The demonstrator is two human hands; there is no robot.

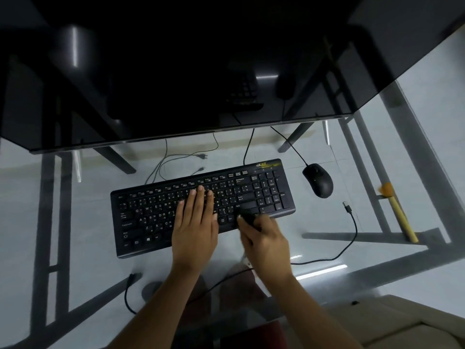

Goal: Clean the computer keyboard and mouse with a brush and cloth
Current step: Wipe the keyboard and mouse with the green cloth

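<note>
A black keyboard (156, 212) lies slanted on the glass desk (327, 222). My left hand (195, 222) rests flat on its middle keys, fingers spread. My right hand (264, 238) is closed around a small dark object, blurred, that touches the keyboard's lower right edge near the arrow keys; I cannot tell whether it is a cloth or a brush. A black wired mouse (319, 180) sits to the right of the keyboard. A brush (397, 211) with a yellow wooden handle and orange bristles lies at the far right of the desk.
A large dark monitor (176, 71) hangs over the back of the desk. Loose cables (351, 222) with free plugs run right of the keyboard, behind it and at the front left. Desk frame bars show through the glass.
</note>
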